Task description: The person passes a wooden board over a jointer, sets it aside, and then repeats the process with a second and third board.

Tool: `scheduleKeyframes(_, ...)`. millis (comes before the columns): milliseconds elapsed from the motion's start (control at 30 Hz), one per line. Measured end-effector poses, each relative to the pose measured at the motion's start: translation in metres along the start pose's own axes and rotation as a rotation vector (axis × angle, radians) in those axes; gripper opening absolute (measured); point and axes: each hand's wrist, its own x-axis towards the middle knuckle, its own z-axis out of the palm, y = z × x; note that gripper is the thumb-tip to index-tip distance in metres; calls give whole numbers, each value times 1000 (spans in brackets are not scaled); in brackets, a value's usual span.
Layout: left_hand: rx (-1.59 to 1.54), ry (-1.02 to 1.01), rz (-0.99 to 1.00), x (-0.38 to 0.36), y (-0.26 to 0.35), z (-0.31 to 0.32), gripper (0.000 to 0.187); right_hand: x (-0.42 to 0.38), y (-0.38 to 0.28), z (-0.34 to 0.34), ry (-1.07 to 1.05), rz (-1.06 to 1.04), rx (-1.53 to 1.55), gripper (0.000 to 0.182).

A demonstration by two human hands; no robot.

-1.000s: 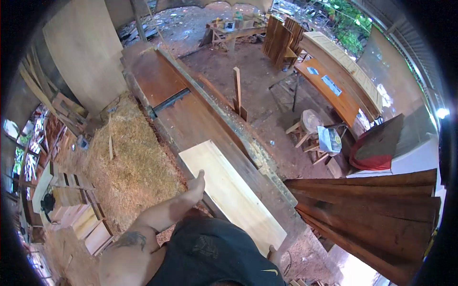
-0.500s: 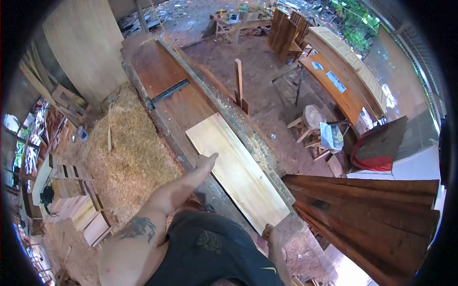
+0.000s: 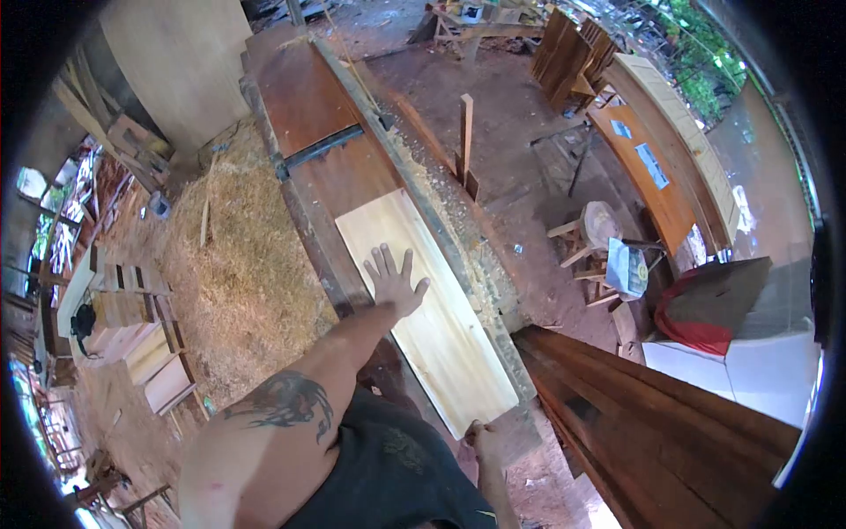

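A pale wooden board (image 3: pixel 441 326) lies flat along a long, narrow machine bed (image 3: pixel 339 181). My left hand (image 3: pixel 395 284) rests palm down on the board's upper face toward its far end, fingers spread. At the near end, my right hand (image 3: pixel 477 432) has its fingers curled round the board's corner; part of that hand is hidden by the board. A dark slot (image 3: pixel 324 152) crosses the bed beyond the board's far end.
Wood shavings (image 3: pixel 247 238) are heaped left of the bed. Dark planks (image 3: pixel 652 414) jut out at the right. Cut pieces (image 3: pixel 132 331) are stacked at the left. Across the floor stand a round-topped stool (image 3: pixel 599 225) and a long brown panel (image 3: pixel 648 176).
My left hand has gone from the board's left edge to lying flat on its face. The board appears slightly nearer the slot. My right hand stays at the near corner; the view has shifted.
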Motion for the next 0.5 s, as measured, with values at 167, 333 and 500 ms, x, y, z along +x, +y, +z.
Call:
scheduleKeyframes(167, -16, 49, -45, 40, -21, -5, 94, 59, 25, 19, -152, -108, -12, 31)
scheduleKeyframes(333, -56, 106, -36, 77, -50, -13, 95, 56, -16, 45, -49, -216, -135, 27)
scheduleKeyframes(500, 0, 129, -53, 116, -75, -27, 92, 47, -74, 67, -149, -291, -91, 27)
